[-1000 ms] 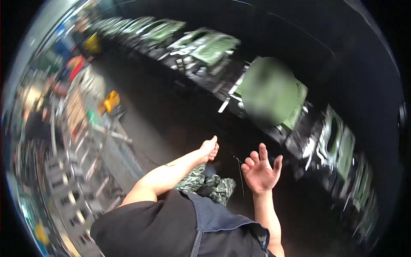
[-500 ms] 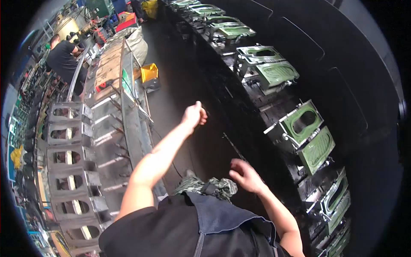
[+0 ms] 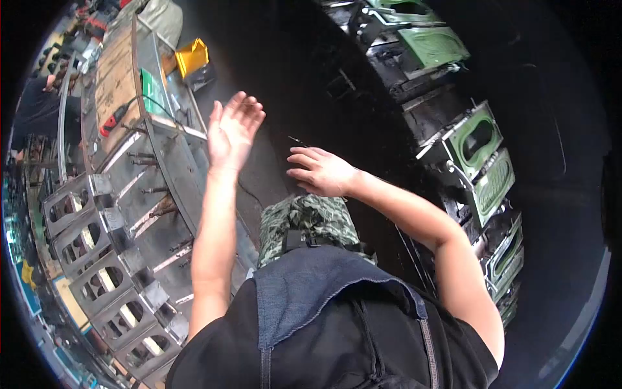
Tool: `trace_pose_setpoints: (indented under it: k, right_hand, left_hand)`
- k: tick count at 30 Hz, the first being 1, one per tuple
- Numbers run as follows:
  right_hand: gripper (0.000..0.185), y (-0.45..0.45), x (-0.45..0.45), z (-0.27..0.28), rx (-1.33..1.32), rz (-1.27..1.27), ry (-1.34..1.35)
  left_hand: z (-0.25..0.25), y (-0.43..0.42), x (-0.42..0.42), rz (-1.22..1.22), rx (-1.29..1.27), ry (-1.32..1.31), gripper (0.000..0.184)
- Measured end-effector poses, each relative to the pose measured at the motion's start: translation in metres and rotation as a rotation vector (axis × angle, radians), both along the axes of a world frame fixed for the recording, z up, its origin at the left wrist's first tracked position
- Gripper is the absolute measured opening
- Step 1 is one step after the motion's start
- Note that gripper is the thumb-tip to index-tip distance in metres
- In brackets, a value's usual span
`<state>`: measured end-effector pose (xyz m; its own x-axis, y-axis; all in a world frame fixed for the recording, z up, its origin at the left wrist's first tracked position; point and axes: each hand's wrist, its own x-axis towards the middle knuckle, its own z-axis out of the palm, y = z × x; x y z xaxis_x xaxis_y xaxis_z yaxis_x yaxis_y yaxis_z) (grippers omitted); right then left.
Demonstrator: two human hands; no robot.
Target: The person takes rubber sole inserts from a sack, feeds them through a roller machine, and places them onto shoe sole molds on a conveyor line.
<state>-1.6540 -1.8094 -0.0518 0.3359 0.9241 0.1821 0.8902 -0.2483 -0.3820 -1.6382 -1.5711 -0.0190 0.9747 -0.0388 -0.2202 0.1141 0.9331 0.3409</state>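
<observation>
My left hand [image 3: 234,133] is raised in front of me with its palm showing and its fingers spread; nothing is in it. To its right, my right hand [image 3: 322,172] is held back-up over the dark floor, fingers stretched and slightly apart, with no object visible in it. Both hands are in the air, apart from each other. Nearest the left hand is the metal workbench [image 3: 170,162] on the left. Off to the right of the right hand stands an open green mold [image 3: 476,139] with two hinged halves.
More green molds [image 3: 434,45] line the right side. Grey metal frames with oval openings [image 3: 97,285] stand at left. A red power tool [image 3: 115,120] lies on the bench, and a yellow bin [image 3: 192,57] is beyond. Another person [image 3: 45,107] is at far left.
My view has swung to the right and downward. My left hand has gone from loosely curled to spread with its palm showing. My right hand has come up and inward.
</observation>
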Motion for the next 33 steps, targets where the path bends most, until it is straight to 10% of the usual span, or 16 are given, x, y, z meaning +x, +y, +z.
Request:
trace_pose_setpoints:
  k: [4,10,15,18,20,23,29,33]
  right_hand:
    - [0.028,0.038,0.061,0.007,-0.100,0.201,-0.052]
    - [0.027,0.098,0.145,0.007,-0.522,0.196,-0.139]
    - [0.045,0.148,0.196,0.004,-0.893,0.250,-0.178]
    - [0.047,0.172,0.218,-0.004,-0.853,0.281,-0.144]
    - [0.048,0.188,0.235,-0.010,-0.825,0.327,-0.063]
    - [0.040,0.214,0.251,-0.098,-0.625,0.228,-0.006]
    - [0.037,0.225,0.281,-0.002,-0.729,0.145,0.323]
    - [0.040,0.238,0.263,0.046,-0.637,0.268,0.524]
  left_hand:
    - [0.017,0.023,0.019,0.032,0.444,-0.110,0.040]
    - [0.066,0.004,0.042,-0.217,0.290,-0.256,0.046]
    - [0.095,-0.001,0.077,-0.512,1.621,0.173,0.065]
    - [0.086,0.014,0.101,-0.701,1.967,0.206,0.050]
    - [0.044,0.037,0.114,-0.252,2.081,-0.231,0.032]
    - [0.045,0.063,0.160,-0.343,1.584,-0.136,0.021]
    - [0.022,0.124,0.254,-0.345,-0.208,-0.085,0.037]
    - [0.041,0.134,0.321,-0.310,-0.142,-0.136,0.041]
